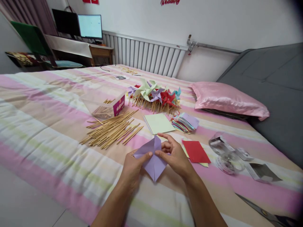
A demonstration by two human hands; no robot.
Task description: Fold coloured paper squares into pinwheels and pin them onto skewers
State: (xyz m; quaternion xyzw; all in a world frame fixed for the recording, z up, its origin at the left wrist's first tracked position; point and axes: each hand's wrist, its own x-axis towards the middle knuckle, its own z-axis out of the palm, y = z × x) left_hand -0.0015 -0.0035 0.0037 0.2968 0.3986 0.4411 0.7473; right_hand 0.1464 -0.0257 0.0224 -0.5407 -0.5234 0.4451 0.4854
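Between my two hands is a square of lilac paper (154, 168), turned corner-down, with slits running in from its corners. My left hand (133, 165) pinches its left side, thumb near the centre. On the right side my right hand (176, 156) grips it too, thumb close to the centre and index finger stretched past the top corner. The fingers behind the sheet are partly hidden. Just beyond lie a stack of pale green paper (159, 123) and, to the right, red paper (196, 151) over lighter sheets. A loose pile of wooden sticks (113, 130) lies to the left.
Finished paper pinwheels (155, 94) lie bunched farther back, beside a clear plastic box (111, 104) holding sticks. A fanned stack of coloured paper (186, 122), a round clear container (228, 162), small boxes and scissors (262, 211) are at right. A pink pillow (227, 99) lies behind.
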